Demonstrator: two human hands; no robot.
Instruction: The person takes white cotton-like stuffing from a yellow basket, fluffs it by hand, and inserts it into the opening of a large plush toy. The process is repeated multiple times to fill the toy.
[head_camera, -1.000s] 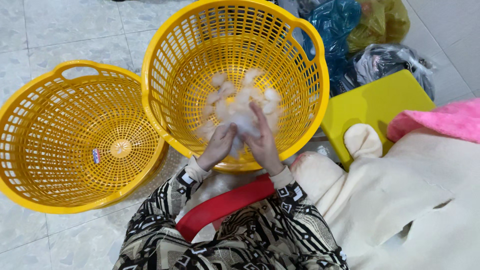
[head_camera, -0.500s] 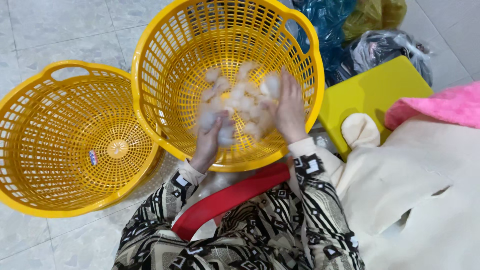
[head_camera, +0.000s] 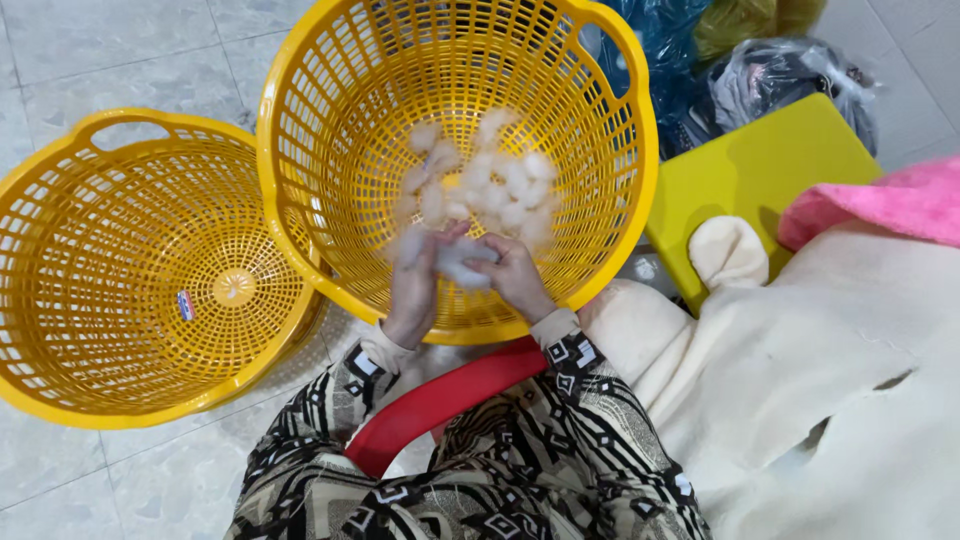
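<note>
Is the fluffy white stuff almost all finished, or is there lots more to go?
Looks done: a heap of white fluffy tufts already lies in the tilted yellow basket. In hand: the left hand and right hand together grip one white tuft over that basket. Left: the second yellow basket beside it holds almost nothing, so how much remains cannot be told.

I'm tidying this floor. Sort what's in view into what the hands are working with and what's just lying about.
In use:
left hand
right hand
white fluffy tuft
tilted yellow basket
loose white tufts

Lying about:
second yellow basket
yellow stool
pink cloth
cream fleece
plastic bags
</note>
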